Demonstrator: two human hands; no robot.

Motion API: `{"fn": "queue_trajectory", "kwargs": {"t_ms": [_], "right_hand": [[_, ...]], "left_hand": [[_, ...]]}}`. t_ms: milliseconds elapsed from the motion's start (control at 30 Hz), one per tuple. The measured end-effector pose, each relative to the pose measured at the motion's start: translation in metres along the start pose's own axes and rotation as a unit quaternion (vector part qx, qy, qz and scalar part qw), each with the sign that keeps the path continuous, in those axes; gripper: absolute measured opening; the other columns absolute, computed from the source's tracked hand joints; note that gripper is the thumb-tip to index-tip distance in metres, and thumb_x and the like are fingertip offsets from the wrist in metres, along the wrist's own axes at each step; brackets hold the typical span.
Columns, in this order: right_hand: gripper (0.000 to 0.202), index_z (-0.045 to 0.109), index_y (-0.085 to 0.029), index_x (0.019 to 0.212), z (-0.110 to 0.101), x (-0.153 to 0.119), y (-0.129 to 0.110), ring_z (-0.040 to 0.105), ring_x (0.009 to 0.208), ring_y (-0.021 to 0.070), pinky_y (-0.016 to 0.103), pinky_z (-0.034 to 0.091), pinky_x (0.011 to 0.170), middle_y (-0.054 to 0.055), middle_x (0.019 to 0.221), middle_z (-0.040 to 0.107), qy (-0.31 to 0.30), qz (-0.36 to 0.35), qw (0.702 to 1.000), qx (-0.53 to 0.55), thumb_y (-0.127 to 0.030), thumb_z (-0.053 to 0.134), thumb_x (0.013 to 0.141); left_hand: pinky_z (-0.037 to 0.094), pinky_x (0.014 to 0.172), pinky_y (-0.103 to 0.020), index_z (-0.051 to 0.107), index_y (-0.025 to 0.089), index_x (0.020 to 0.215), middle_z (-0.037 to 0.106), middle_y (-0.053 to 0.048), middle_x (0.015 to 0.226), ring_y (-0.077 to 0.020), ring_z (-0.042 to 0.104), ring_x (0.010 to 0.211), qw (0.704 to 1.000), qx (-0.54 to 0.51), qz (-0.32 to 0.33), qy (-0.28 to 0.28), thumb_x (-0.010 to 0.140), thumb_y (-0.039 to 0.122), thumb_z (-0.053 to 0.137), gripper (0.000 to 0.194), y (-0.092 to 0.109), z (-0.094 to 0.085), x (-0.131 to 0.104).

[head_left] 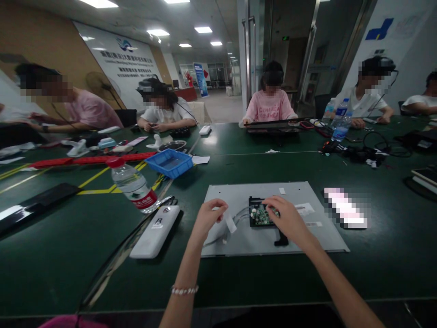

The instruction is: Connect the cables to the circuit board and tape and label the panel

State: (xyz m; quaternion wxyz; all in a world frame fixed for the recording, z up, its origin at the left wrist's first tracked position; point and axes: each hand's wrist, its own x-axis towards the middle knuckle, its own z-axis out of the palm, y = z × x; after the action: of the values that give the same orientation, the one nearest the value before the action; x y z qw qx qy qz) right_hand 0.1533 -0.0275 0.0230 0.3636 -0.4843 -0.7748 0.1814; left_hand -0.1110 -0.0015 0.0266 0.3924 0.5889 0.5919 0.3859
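Pinched, seemingly, a thin white strip (231,223) between the thumb and forefinger of the left hand (208,217), its loose end hanging below the fingertips. Curled the fingers of the right hand (285,215) over the right side of a green printed circuit board (261,217); could not tell whether gripping anything or merely touching. Had the board, in a black plastic frame (252,222), under the right fingertips and to the right of the left hand, on a pale grey flat panel (324,237). Saw thin grey cables (243,213) between both hands and an angular black plastic bracket (282,238) on the near side of the right hand.

Called for light right-hand contact, preferably at the frame's edges, sparing the small components. Called also for slack in the cables, with the left fingers clear of them. Risked creasing or snagging the strip with a tight or hasty pinch; handled best by one end, flat and untwisted.
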Motion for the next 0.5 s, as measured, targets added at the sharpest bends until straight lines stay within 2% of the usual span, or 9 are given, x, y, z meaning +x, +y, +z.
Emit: {"fn": "queue_trajectory", "kwargs": {"t_ms": [100, 233, 333, 433, 500], "right_hand": [[0.035, 0.053, -0.026, 0.119, 0.021, -0.007, -0.031, 0.051, 0.109, 0.0206, 0.039, 0.042, 0.096, 0.006, 0.120, 0.055, -0.023, -0.034, 0.999, 0.002, -0.018, 0.044, 0.086], [0.041, 0.049, -0.020, 0.124, 0.044, -0.015, -0.056, 0.045, 0.116, 0.0204, 0.038, 0.038, 0.102, 0.007, 0.125, 0.052, -0.068, -0.109, 0.991, -0.041, -0.013, 0.047, 0.084], [0.036, 0.052, -0.017, 0.119, 0.055, -0.019, -0.060, 0.042, 0.118, 0.0199, 0.036, 0.038, 0.102, 0.007, 0.121, 0.055, -0.100, -0.139, 0.982, -0.080, -0.011, 0.049, 0.083], [0.032, 0.054, -0.016, 0.116, 0.063, -0.021, -0.057, 0.043, 0.118, 0.0199, 0.035, 0.039, 0.101, 0.007, 0.118, 0.057, -0.114, -0.148, 0.977, -0.107, -0.012, 0.049, 0.084], [0.031, 0.054, -0.015, 0.115, 0.066, -0.022, -0.053, 0.044, 0.117, 0.0198, 0.035, 0.039, 0.101, 0.008, 0.116, 0.059, -0.114, -0.151, 0.975, -0.117, -0.012, 0.049, 0.085]], "left_hand": [[0.035, 0.042, -0.019, 0.059, 0.017, 0.076, 0.050, 0.005, 0.052, -0.0091, 0.046, 0.042, 0.999, 0.014, -0.006, 0.031, 0.070, 0.038, 0.057, 0.021, -0.009, 0.008, 0.001], [0.038, 0.043, -0.021, 0.059, 0.017, 0.077, 0.058, 0.002, 0.059, -0.0112, 0.051, 0.043, 0.996, 0.080, -0.019, 0.019, 0.070, 0.034, 0.054, 0.019, -0.022, 0.013, 0.002], [0.043, 0.050, -0.023, 0.059, 0.017, 0.086, 0.063, -0.001, 0.080, -0.0107, 0.055, 0.047, 0.986, 0.162, 0.008, 0.039, 0.073, 0.028, 0.052, 0.018, -0.023, 0.014, -0.001], [0.047, 0.066, -0.027, 0.055, 0.017, 0.103, 0.058, -0.005, 0.100, -0.0114, 0.057, 0.057, 0.959, 0.253, 0.067, 0.107, 0.077, 0.021, 0.050, 0.027, -0.017, 0.015, -0.008], [0.046, 0.073, -0.028, 0.052, 0.018, 0.106, 0.055, -0.006, 0.106, -0.0122, 0.058, 0.062, 0.937, 0.310, 0.090, 0.132, 0.080, 0.019, 0.048, 0.026, -0.011, 0.019, -0.018]]}}
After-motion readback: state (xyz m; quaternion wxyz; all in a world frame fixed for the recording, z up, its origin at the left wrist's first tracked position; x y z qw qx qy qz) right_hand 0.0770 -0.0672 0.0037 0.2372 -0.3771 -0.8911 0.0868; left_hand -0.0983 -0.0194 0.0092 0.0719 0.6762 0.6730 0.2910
